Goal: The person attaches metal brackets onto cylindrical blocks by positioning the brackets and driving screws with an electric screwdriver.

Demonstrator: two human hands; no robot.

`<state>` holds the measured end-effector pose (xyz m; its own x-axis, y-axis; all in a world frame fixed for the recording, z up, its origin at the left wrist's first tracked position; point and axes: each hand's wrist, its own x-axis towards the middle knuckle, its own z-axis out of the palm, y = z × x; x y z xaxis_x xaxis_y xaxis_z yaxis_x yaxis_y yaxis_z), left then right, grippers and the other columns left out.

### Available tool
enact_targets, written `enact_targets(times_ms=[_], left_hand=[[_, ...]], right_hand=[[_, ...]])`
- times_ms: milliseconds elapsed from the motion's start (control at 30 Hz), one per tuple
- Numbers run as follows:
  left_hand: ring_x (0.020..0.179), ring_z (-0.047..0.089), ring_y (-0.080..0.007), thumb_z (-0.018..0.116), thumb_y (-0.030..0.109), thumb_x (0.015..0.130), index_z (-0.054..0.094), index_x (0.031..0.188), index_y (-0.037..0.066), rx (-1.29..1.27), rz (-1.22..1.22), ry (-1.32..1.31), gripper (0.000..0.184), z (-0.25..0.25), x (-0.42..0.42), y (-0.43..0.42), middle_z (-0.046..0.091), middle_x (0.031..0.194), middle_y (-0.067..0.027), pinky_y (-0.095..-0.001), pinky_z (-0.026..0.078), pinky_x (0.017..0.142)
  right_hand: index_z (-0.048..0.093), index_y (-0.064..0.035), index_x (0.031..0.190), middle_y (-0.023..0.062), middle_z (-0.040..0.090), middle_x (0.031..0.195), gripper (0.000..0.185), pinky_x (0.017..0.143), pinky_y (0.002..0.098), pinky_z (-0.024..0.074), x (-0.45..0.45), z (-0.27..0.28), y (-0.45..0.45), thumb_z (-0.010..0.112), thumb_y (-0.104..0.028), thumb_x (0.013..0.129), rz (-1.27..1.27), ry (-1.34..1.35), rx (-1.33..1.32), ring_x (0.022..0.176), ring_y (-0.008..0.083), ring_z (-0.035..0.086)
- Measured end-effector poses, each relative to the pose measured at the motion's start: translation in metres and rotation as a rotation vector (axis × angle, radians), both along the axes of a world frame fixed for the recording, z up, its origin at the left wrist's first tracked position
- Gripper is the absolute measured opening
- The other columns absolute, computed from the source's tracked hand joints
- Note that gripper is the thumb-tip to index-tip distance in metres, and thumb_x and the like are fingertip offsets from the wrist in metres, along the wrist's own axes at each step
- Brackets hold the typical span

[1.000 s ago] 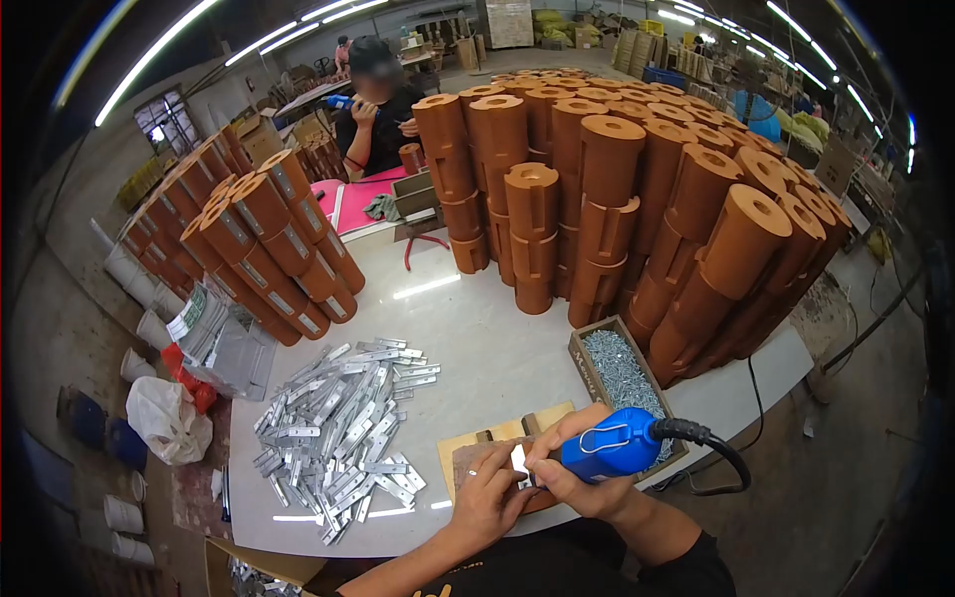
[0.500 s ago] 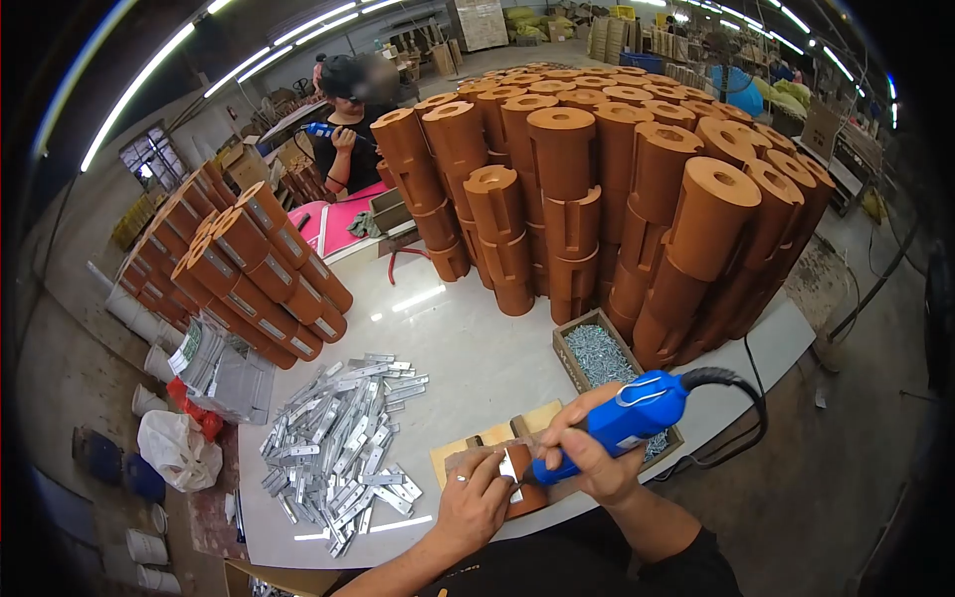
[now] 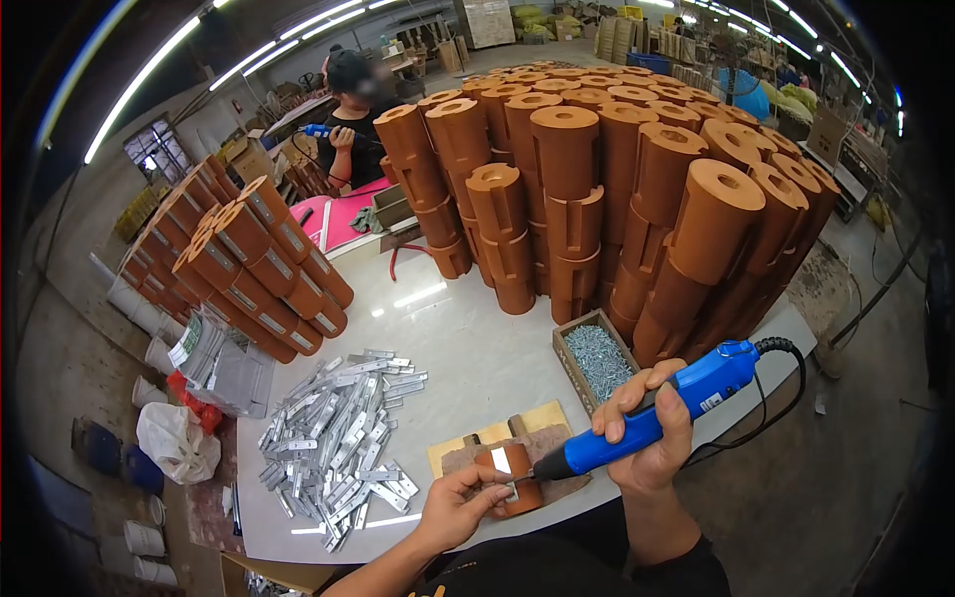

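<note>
My right hand (image 3: 649, 438) grips a blue electric screwdriver (image 3: 718, 380), its black nose pointing down and left. The bit reaches an orange-brown cylinder (image 3: 524, 499) lying on its side, with a bright metal strip (image 3: 500, 461) on its upper face. My left hand (image 3: 460, 509) is at the cylinder's left side, thumb and forefinger pinched together by the bit's tip. Whatever lies between those fingertips is too small to make out. The cylinder rests against a rough brown block (image 3: 549, 440) on a pale yellow board (image 3: 542, 415).
A heap of metal strips (image 3: 343, 438) lies to the left. A wooden box of screws (image 3: 600, 366) stands behind my right hand. Stacked orange-brown cylinders (image 3: 562, 149) fill the back; more cylinders (image 3: 249, 269) stand at left. A co-worker (image 3: 348, 129) holds another blue tool across the table.
My right hand and the screwdriver have moved right and back, with the tool now lying flatter. My left hand has shifted slightly left and down, its fingers now pinched at the bit.
</note>
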<state>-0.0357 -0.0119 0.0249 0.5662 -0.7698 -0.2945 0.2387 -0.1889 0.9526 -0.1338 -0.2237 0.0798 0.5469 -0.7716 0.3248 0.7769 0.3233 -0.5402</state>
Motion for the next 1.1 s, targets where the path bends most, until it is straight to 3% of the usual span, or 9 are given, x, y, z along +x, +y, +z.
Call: enact_targets(times_ms=[300,700,900,1100], left_hand=[[0.067,0.059,-0.0141,0.061,0.01,0.095,0.063,0.095,-0.004,-0.01,-0.014,0.296,0.014,-0.001,0.001,0.004,0.066,0.082,-0.0106,-0.0267,0.05,0.062],[0.07,0.055,-0.009,0.056,0.018,0.1,0.058,0.097,0.002,-0.053,-0.229,0.173,0.016,-0.008,0.003,0.013,0.062,0.084,-0.0045,-0.0251,0.049,0.065],[0.072,0.06,-0.0116,0.061,0.008,0.096,0.06,0.097,-0.001,-0.012,-0.187,0.161,0.009,-0.008,0.002,0.013,0.066,0.085,-0.0078,-0.0258,0.051,0.064],[0.071,0.061,-0.0095,0.063,0.009,0.094,0.061,0.095,-0.001,-0.024,-0.109,0.034,0.01,-0.008,-0.008,0.012,0.066,0.083,-0.0062,-0.0234,0.051,0.063]], right_hand=[[0.048,-0.0096,0.1,0.0073,0.059,0.078,0.018,0.055,0.0357,0.054,0.002,-0.001,0.0,0.053,-0.027,0.098,0.071,-0.018,0.131,0.054,0.0164,0.057],[0.05,-0.0087,0.1,0.0085,0.06,0.078,0.018,0.056,0.0367,0.0552,0.002,-0.003,-0.001,0.053,-0.026,0.098,0.118,-0.02,0.158,0.054,0.0171,0.058],[0.05,-0.0089,0.1,0.0086,0.061,0.078,0.018,0.055,0.0366,0.0549,0.003,-0.002,0.002,0.054,-0.026,0.097,0.125,0.015,0.167,0.054,0.0174,0.058],[0.049,-0.0089,0.102,0.009,0.061,0.078,0.017,0.056,0.0366,0.0546,0.004,-0.002,0.004,0.055,-0.024,0.096,0.099,0.055,0.155,0.054,0.0183,0.059]])
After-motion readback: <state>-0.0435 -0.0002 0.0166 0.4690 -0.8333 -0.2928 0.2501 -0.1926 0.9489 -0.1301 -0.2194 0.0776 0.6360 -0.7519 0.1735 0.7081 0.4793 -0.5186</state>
